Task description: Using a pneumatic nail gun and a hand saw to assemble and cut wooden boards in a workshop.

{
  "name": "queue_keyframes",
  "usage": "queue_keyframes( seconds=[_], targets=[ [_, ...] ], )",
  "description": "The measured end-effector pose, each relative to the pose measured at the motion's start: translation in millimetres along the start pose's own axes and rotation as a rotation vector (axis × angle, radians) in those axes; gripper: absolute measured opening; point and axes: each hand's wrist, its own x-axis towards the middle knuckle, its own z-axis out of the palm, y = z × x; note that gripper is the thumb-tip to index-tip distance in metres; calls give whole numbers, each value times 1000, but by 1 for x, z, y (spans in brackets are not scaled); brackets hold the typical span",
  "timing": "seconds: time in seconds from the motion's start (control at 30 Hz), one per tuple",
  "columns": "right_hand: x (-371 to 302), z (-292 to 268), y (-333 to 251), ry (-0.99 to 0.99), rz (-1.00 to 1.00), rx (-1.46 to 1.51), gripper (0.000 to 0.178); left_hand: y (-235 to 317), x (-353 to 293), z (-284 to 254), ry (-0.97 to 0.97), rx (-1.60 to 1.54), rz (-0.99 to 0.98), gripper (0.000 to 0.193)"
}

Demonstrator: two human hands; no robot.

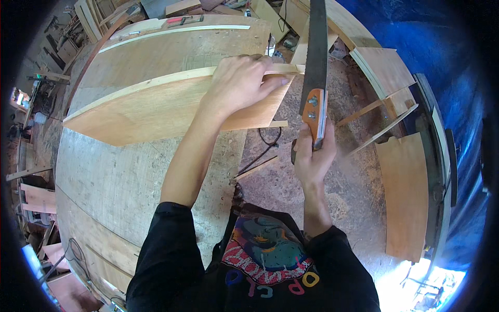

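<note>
The worn tabletop (119, 179) bears a plywood panel (150, 106); a pale strip (174, 33) lies beyond.

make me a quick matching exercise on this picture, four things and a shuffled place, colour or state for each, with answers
1. left hand
2. right hand
3. saw handle
4. plastic sheet

A. orange-brown
B. blue
C. on the board's top edge
D. below the saw blade, gripping

Pairs: 1-C, 2-D, 3-A, 4-B
</note>
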Motion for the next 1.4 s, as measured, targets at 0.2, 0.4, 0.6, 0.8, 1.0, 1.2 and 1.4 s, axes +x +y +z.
queue_keyframes(
  seconds=[0.2,0.4,0.6,0.8,1.0,1.2,1.4],
  targets=[
    [10,5,-4,-21,-22,-30,32,8,1,-1,-7,7,-127,49],
    [14,11,-3,20,-160,-1,26,12,3,-4,-12,-17,-180,49],
    [14,10,-7,-8,-57,16,30,13,2,-4,7,0,-175,48],
    [16,9,-2,-11,-66,-29,39,12,3,-1,12,5,-163,47],
    [13,15,-3,-14,-113,-64,43,9,4,1,-1,47,-143,46],
    [4,14,5,-3,-118,-99,44,8,3,5,42,63,-97,44],
    [-12,11,15,-7,-132,-166,45,8,4,6,34,62,-108,45]
  ],
)
